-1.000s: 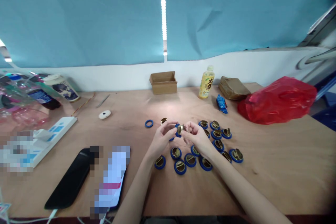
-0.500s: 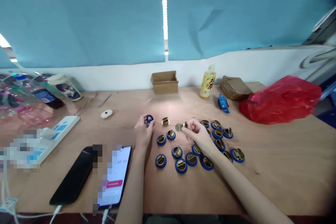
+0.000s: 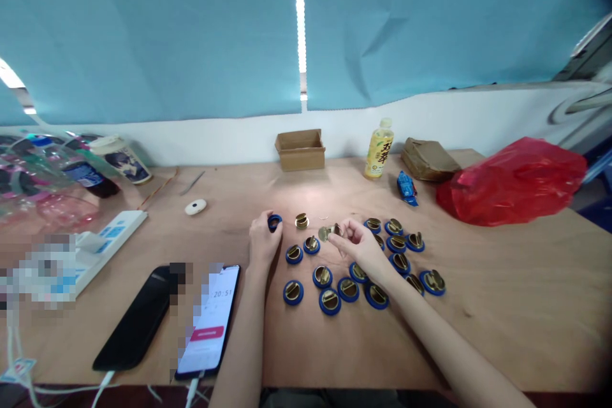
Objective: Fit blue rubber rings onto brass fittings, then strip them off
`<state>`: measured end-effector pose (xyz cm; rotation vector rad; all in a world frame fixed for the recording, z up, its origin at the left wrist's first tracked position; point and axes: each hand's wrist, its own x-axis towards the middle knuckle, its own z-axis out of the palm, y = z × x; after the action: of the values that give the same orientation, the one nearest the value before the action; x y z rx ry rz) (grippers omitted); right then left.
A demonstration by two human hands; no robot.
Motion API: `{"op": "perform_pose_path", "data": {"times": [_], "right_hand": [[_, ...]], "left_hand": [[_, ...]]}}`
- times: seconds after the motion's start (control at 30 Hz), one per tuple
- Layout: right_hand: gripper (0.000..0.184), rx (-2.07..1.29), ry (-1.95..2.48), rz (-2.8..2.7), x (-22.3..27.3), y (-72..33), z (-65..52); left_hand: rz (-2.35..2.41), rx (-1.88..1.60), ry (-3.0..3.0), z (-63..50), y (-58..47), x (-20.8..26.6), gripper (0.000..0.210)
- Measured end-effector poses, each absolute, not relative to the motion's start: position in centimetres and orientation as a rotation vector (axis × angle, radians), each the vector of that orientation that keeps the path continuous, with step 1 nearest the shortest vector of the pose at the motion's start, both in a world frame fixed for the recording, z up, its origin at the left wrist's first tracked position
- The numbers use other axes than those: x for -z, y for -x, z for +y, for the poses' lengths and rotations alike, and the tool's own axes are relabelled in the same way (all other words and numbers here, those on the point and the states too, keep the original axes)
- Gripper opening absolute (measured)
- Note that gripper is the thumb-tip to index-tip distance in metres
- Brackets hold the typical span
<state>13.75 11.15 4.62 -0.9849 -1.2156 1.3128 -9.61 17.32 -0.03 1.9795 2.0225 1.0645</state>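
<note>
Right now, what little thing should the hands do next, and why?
I'd probably bring the blue ring in the left hand to the gold clip in the right hand: the two are apart, and most other gold clips here already sit in blue rings.

White glare burns through the narrow gap (image 3: pixel 300 19) between the blue curtains (image 3: pixel 153 32) at the far side, the rest being moderately lit. A pale glow spreads over the wooden table (image 3: pixel 502 306) just before the cardboard box (image 3: pixel 301 158); soft shadow edges the left forearm (image 3: pixel 246 312). Highlights streak the red plastic bag (image 3: pixel 514 185). Mosaic blocks hide part of the power strip (image 3: pixel 112 236) at left, and the right corners darken.
</note>
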Motion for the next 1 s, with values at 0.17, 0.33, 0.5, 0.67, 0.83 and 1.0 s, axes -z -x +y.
{"op": "perform_pose_path", "data": {"times": [0.17, 0.33, 0.5, 0.67, 0.83, 1.0], "right_hand": [[0.044, -1.299, 0.982, -1.227, -4.64, -13.67, 11.12], [0.046, -1.311, 0.995, -1.235, -4.52, -13.57, 11.12], [0.046, -1.307, 1.012, -1.251, -4.37, -13.61, 11.14], [0.046, -1.31, 1.009, -1.26, -4.33, -13.67, 11.19], [0.045, -1.318, 1.014, -1.259, -4.32, -13.63, 11.2], [0.044, -1.336, 1.027, -1.255, -4.21, -13.61, 11.18]], "left_hand": [[2.006, -1.065, -1.989, 17.47, 9.62, 0.34, 0.033], [2.03, -1.065, -1.989, 17.34, 9.46, 0.23, 0.031], [2.032, -1.057, -2.0, 17.44, 9.42, 0.41, 0.03], [2.025, -1.061, -2.021, 17.58, 9.54, 0.69, 0.029], [2.027, -1.067, -2.036, 17.61, 9.61, 0.79, 0.027], [2.032, -1.061, -2.046, 17.66, 9.6, 0.85, 0.025]]}}
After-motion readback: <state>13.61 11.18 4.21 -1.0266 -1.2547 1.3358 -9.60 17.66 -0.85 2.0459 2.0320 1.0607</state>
